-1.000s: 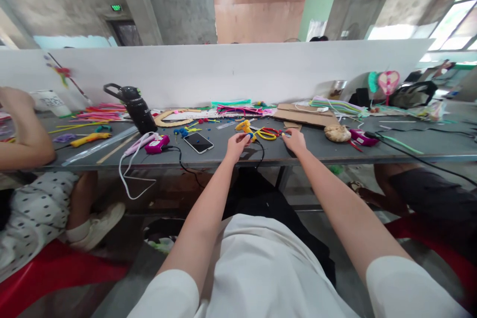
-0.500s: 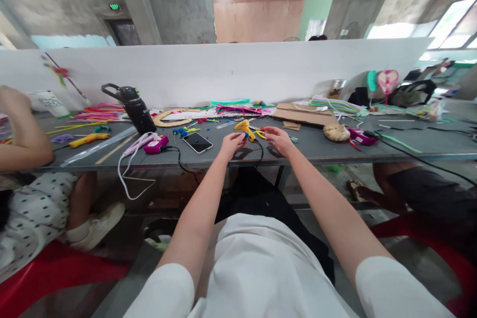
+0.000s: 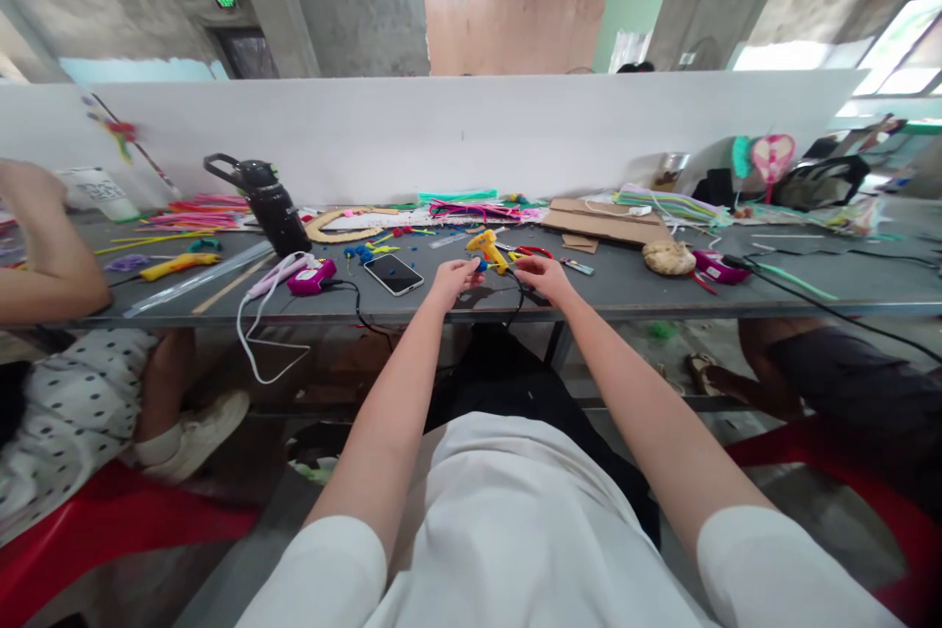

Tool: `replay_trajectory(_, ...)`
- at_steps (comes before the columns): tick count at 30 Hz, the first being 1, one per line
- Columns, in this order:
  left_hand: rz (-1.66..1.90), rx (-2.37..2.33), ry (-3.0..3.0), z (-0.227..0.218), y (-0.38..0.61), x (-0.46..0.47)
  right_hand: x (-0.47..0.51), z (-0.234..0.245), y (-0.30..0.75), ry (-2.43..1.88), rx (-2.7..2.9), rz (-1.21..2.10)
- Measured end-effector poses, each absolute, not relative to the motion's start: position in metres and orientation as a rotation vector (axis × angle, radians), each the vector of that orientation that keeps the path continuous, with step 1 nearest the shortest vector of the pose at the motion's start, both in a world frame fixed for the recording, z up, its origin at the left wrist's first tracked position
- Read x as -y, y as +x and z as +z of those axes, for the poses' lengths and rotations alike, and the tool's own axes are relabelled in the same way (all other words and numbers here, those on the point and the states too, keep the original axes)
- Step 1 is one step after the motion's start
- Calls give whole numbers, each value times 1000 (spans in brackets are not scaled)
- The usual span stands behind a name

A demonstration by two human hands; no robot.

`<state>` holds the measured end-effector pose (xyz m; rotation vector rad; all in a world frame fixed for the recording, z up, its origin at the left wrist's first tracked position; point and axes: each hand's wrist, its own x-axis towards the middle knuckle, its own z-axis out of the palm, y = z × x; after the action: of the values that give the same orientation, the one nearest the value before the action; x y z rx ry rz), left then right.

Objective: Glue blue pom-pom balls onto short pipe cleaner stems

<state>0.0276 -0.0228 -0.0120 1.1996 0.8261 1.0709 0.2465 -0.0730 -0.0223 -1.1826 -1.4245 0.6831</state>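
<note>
My left hand is closed, with a small blue fuzzy ball at its fingertips. My right hand has its fingers drawn together close to a thin yellow piece; what they pinch is too small to make out. Between the hands is a yellow glue gun, its black cord dropping over the table's front edge. Just beyond my right hand lie red-handled scissors.
A phone, pink-purple box and black bottle stand left. Cardboard, a tan lump and another purple box lie right. A white partition runs behind. Another person's arm rests at far left.
My right hand has lowered slightly toward the table, and the red scissor handles behind it now show more plainly. My left hand keeps the blue ball. The view has shifted a little.
</note>
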Motion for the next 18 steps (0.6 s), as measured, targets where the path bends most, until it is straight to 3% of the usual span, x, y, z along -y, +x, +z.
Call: replay_trajectory(18,1043,-860,1340,-14,26,26,70,-26,249,-1262,1451,611)
